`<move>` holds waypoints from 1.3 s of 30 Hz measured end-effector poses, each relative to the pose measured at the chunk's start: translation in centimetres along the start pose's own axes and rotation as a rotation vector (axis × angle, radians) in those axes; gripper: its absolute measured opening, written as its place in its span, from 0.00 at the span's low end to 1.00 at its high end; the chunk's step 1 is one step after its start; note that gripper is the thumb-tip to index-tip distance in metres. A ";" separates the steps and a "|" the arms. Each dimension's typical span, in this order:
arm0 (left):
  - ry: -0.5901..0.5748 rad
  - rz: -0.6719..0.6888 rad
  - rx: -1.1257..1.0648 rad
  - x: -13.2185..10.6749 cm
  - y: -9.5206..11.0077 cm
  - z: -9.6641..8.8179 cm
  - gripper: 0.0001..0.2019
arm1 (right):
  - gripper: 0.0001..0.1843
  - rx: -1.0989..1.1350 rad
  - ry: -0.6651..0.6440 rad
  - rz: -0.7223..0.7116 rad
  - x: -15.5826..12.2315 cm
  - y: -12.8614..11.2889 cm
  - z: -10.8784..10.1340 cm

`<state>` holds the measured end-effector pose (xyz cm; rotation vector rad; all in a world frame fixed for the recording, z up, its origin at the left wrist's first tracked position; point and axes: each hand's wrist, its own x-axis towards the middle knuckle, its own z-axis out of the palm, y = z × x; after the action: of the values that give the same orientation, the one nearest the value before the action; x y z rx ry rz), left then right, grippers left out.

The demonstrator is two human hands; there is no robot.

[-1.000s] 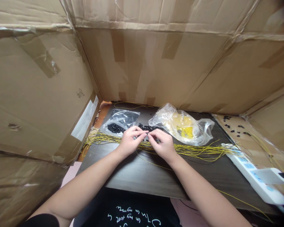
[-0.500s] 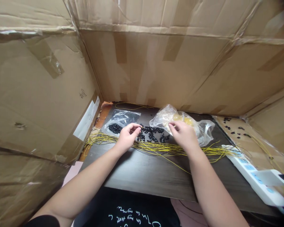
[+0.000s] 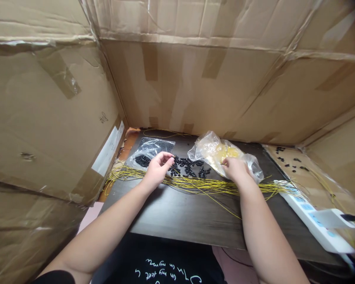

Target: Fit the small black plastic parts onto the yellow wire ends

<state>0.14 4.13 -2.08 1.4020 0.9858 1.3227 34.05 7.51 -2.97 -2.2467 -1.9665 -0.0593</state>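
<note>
My left hand (image 3: 158, 169) is closed in a pinch above the left end of a pile of small black parts (image 3: 189, 167). A thin yellow wire (image 3: 208, 194) runs from near its fingertips slantwise towards the front right; a tiny dark piece at the fingertips is too small to name. My right hand (image 3: 236, 169) reaches over a clear plastic bag (image 3: 207, 146) of small yellowish pieces (image 3: 228, 150), thumb and fingers pressed together at its near side. What those fingers hold, if anything, is hidden. Beneath both wrists lies a long bundle of yellow wires (image 3: 201, 184).
Left of the pile lies a clear bag with black parts (image 3: 142, 160). A white power strip (image 3: 313, 217) with a plugged-in charger (image 3: 333, 218) stands at the right. Beyond it, loose black pieces (image 3: 296, 159) lie on cardboard. Cardboard walls (image 3: 180, 94) enclose the dark table (image 3: 165, 213).
My right hand has moved right and slightly down, from the bag's left part to its yellowish contents. My left hand has shifted slightly left, still pinched.
</note>
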 end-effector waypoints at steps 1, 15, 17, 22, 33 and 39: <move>-0.005 0.000 -0.005 0.0 0.1 0.0 0.20 | 0.05 0.007 0.009 -0.014 0.1 0.1 0.1; -0.055 0.181 0.227 -1.3 1.2 0.5 0.10 | 0.17 0.086 0.052 -0.052 -0.7 -1.2 -0.3; -0.056 0.229 0.256 -1.5 1.5 0.6 0.09 | 0.17 0.102 0.051 -0.027 -0.9 -1.4 -0.6; -0.058 0.294 0.293 -1.7 1.8 0.5 0.08 | 0.13 0.238 0.122 0.026 -1.4 -1.6 -1.2; -0.132 -0.026 -0.025 -1.5 1.3 1.3 0.17 | 0.09 0.796 0.540 -0.401 -4.7 -7.6 -2.9; -0.193 -0.210 -0.213 -1.6 1.5 1.8 0.21 | 0.15 0.822 0.602 -0.834 -8.9 -13.3 -3.0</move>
<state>1.71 2.06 -0.97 1.2042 0.8127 1.0812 19.91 0.02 0.06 -0.7270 -1.9048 -0.0120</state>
